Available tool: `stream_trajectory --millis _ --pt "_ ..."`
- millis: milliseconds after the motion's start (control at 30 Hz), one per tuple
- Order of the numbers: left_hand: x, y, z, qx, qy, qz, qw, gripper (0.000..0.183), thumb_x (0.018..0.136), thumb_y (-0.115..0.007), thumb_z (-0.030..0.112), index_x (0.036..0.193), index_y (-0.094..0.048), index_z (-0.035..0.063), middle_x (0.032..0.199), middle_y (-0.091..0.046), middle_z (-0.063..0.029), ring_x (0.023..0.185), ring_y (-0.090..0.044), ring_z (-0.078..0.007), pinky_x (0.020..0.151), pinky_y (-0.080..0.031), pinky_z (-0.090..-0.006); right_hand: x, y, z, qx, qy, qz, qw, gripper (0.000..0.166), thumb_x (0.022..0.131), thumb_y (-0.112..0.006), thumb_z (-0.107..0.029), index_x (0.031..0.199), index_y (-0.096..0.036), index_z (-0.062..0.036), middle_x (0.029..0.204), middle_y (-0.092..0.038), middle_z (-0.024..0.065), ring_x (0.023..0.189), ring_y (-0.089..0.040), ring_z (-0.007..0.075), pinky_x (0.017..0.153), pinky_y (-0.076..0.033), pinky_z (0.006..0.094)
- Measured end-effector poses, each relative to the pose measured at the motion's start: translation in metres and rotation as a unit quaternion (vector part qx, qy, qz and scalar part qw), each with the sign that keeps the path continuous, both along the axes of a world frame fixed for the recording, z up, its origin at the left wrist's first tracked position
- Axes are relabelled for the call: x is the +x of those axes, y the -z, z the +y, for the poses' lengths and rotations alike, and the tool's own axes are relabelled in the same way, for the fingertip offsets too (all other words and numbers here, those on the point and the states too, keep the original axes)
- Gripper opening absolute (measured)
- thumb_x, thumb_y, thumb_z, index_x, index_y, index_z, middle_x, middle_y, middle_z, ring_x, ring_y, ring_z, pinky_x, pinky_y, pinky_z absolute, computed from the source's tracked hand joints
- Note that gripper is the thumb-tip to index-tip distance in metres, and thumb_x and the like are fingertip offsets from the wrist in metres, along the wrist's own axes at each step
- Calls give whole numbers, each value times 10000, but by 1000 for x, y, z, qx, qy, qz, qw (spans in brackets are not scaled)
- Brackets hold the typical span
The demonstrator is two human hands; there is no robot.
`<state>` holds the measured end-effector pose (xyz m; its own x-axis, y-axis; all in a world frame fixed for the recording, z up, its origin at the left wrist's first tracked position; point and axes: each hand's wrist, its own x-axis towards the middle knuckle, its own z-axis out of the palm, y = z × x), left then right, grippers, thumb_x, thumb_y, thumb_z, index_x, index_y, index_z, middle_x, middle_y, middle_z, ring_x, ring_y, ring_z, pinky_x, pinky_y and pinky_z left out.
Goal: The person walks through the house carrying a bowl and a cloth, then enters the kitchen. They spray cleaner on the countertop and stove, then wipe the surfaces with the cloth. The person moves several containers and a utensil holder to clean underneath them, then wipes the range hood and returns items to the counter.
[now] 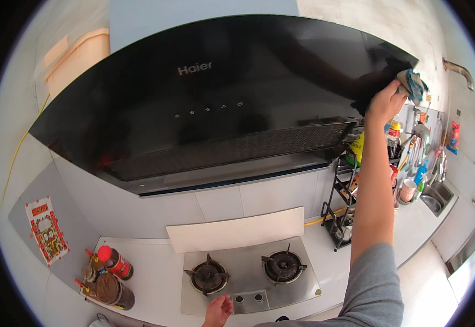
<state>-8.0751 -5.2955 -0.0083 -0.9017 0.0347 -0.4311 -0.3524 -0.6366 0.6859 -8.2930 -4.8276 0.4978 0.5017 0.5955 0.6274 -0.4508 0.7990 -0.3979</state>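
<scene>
My right hand [385,103] is raised to the right end of a black glossy Haier range hood [237,77]. Its fingers grip a crumpled blue and beige cloth [412,86] at the hood's edge. The arm shows as a dark reflection in the panel. Low in the picture, my left hand [219,309] hovers by the front edge of a steel two-burner gas stove [245,265], left of its knobs [249,298]. The fingers are loosely curled and appear to hold nothing; how far apart they are is hard to see.
A black wire rack [335,212] with bottles and packets stands right of the stove. Farther right are a pink cup [408,190] and a steel sink [437,198]. Jars [114,291] and a red-capped bottle [115,262] crowd the counter's left corner. A metal pipe [459,70] sticks out at upper right.
</scene>
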Motion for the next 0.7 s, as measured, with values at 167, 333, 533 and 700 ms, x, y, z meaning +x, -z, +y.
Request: stream_trajectory --millis 167,333,533,700 --pt "-2 44 -22 -85 -40 6 996 163 919 -568 220 966 -600 68 725 -614 -43 646 -593 -162 539 -480 -300 -43 56 -115 131 125 -83 980 410 952 -475 -255 1122 -583 103 1231 -524 304 1129 -458 480 1006 -314 529" --pt "14 -11 -61 -44 -109 -43 992 168 934 -533 189 1001 -604 53 734 -616 -36 639 -590 -154 551 -483 -288 -30 74 -299 307 27 -160 938 565 898 -513 -310 1363 -420 -2 1461 -339 215 1388 -249 395 1102 -167 546" --pt "-6 -27 -69 -40 -112 -17 993 167 931 -553 214 980 -611 65 723 -606 -16 637 -586 -136 537 -470 -268 -29 77 -418 623 -80 4 778 65 681 -619 -77 620 -600 -90 1371 -531 60 1332 -418 209 1086 -266 373" --pt "-8 -33 -76 -62 -135 -30 988 160 929 -559 218 996 -609 82 729 -601 -3 633 -576 -120 533 -463 -255 -33 76 -366 602 -56 57 795 167 655 -614 -108 526 -508 -96 1325 -568 69 1299 -456 236 1097 -260 355"
